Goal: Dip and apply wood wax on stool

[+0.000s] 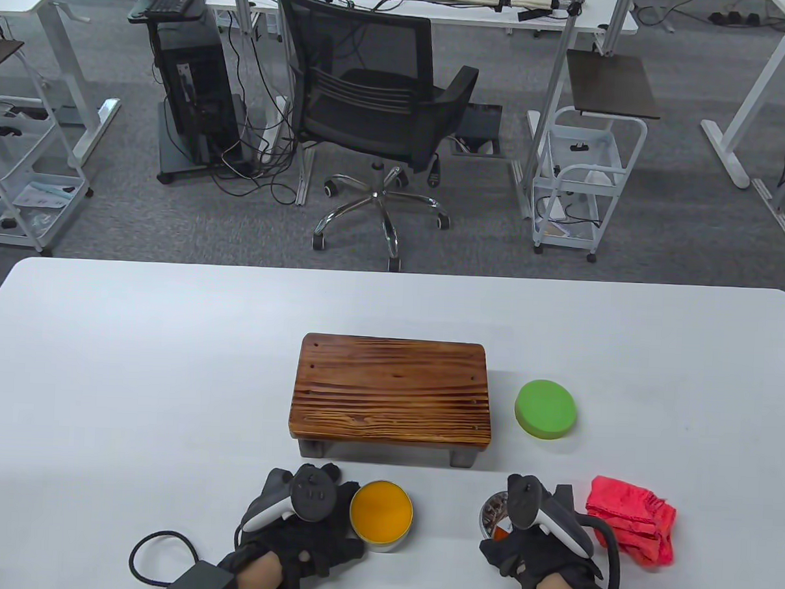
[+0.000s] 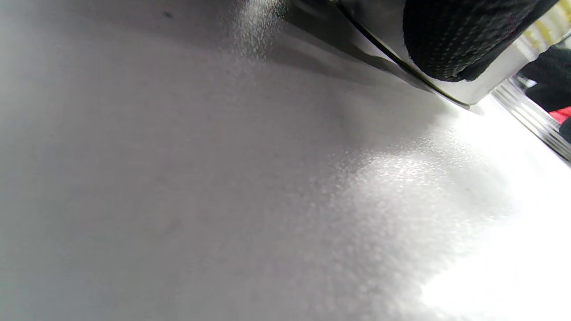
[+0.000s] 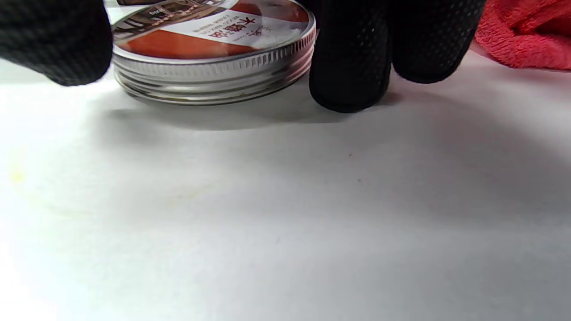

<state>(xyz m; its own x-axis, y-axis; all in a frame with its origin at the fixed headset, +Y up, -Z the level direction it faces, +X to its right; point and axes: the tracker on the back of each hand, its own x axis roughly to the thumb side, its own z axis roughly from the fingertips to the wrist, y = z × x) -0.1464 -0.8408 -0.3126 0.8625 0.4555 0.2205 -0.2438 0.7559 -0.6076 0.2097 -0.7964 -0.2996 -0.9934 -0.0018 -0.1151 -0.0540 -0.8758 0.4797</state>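
Table view: a wooden stool (image 1: 393, 391) sits mid-table, and the open wax tin (image 1: 381, 516), full of orange wax, lies just at its 6 o'clock. The left hand (image 1: 298, 524) is at the tin's 9 o'clock, touching its side; in the left wrist view a gloved fingertip (image 2: 459, 40) presses on the tin's metal wall, so it looks to be gripping the tin, though I cannot see every finger. The right hand (image 1: 538, 541) is over the tin's lid (image 3: 214, 49), which lies flat on the table (image 1: 135, 387) at the stool's 5 o'clock; its fingers (image 3: 350, 62) stand on either side of the rim, thumb apart, and whether they actually clasp it I cannot tell. A green sponge pad (image 1: 546, 409) lies at the stool's 3 o'clock, a red cloth (image 1: 630, 519) at the lid's 3 o'clock.
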